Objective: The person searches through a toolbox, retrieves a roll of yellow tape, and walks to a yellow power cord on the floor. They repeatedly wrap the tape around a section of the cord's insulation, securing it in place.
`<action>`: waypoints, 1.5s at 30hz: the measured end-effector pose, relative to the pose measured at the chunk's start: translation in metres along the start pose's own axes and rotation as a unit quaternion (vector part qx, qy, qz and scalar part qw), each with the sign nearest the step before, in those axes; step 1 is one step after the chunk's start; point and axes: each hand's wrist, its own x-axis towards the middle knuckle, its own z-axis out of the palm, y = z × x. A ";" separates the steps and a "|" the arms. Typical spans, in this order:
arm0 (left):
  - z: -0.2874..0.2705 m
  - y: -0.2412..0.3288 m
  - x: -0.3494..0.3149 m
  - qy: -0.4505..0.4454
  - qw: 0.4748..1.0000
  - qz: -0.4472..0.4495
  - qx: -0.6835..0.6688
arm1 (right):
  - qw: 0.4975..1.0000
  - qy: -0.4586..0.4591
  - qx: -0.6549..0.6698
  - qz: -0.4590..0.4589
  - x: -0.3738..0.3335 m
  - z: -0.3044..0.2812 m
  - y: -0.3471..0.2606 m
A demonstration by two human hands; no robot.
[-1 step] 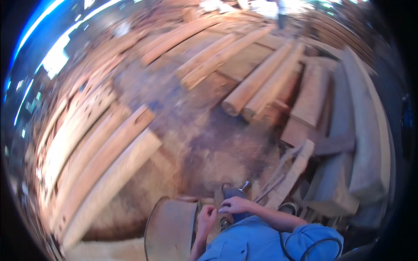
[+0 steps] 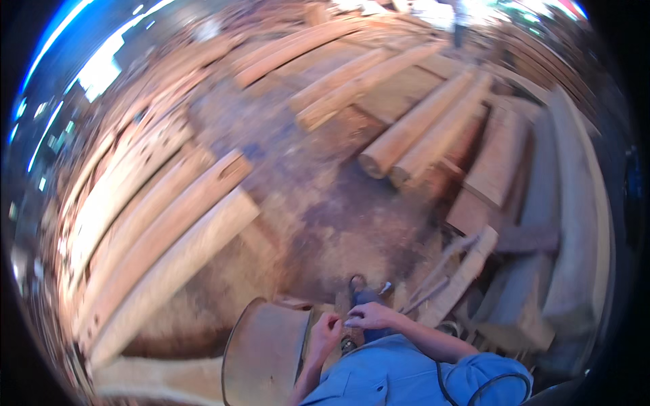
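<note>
My left hand [image 2: 328, 329] is held low in front of my blue shirt [image 2: 382, 369], its fingers curled together in a pinch. Close beside it, my right hand [image 2: 369, 315] reaches across with bent fingers whose tips come near the left fingertips. A tiny pale spot shows between the two hands, too small and blurred to name. Under them are a dark trouser leg [image 2: 367, 298] and a foot [image 2: 357, 281]. To the left of my left hand stands a wide brownish panel with a curved dark edge [image 2: 267, 348].
Several thick wooden beams [image 2: 183, 271] lie along the left. Two rounded timbers [image 2: 413, 128] point toward me ahead. Stacked heavy planks [image 2: 569, 203] and a split wooden piece [image 2: 464, 277] are at the right. The brown floor [image 2: 325, 216] is stained. A person [image 2: 459, 24] stands far off.
The view has swung slightly, so the beams ahead sit a little farther right and the floor has shifted. Both hands keep nearly the same place and pose.
</note>
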 end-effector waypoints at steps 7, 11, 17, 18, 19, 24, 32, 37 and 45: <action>0.008 -0.024 0.187 -0.032 0.996 -0.088 0.005 | 0.994 -0.016 -0.103 -0.019 0.143 -0.140 -0.010; -0.005 0.029 0.298 -0.017 0.994 -0.082 -0.067 | 0.986 -0.049 -0.152 0.037 0.201 -0.251 -0.063; -0.055 0.043 0.449 -0.010 0.994 -0.108 -0.015 | 0.961 -0.123 -0.246 -0.022 0.337 -0.369 -0.130; -0.068 0.048 0.474 -0.001 0.993 -0.119 -0.021 | 0.954 -0.127 -0.269 -0.027 0.362 -0.385 -0.142; -0.083 0.051 0.500 0.009 0.991 -0.130 -0.026 | 0.947 -0.131 -0.291 -0.035 0.391 -0.399 -0.155; -0.140 0.040 0.640 0.039 0.986 -0.154 -0.048 | 0.922 -0.182 -0.325 -0.102 0.546 -0.481 -0.206; -0.273 0.078 0.922 0.002 0.996 -0.086 0.030 | 0.973 -0.138 -0.152 -0.107 0.735 -0.656 -0.328; -0.339 0.091 1.110 -0.015 0.998 0.021 0.060 | 0.991 -0.079 -0.071 -0.081 0.860 -0.767 -0.371; -0.442 0.133 1.385 0.054 0.997 -0.057 0.011 | 0.981 -0.081 -0.143 -0.103 1.095 -0.946 -0.477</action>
